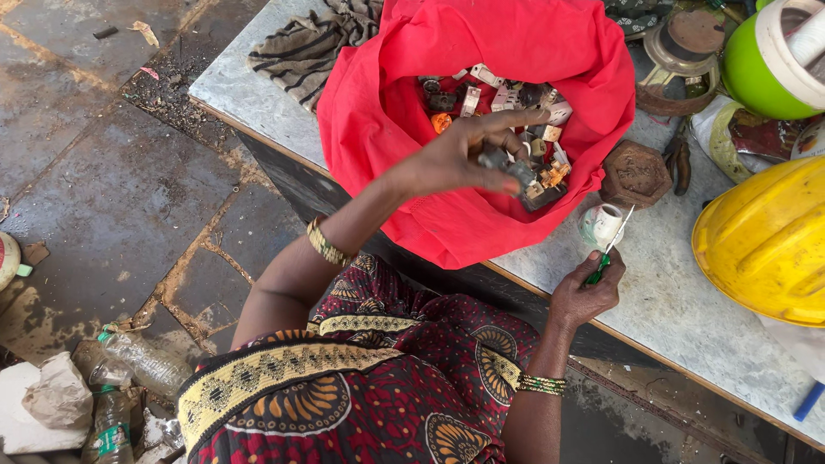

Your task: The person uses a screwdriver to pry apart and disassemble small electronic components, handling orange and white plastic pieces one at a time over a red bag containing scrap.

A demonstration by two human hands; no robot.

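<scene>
The left hand [468, 155] reached forward over the open red bag [481, 51] on the bench [670, 301], fingers spread and curled, pinching a small grey part [497, 158] between thumb and fingers above the jumble of small electrical parts [516, 103] inside. The right hand [584, 288] rested lower, near the bench edge, closed around a green-handled screwdriver [601, 262] whose thin shaft pointed up past a small white round fitting [600, 225] just beside it. What the grey part was could not be made out. A yellow helmet [765, 245] was cut off at the right edge.
</scene>
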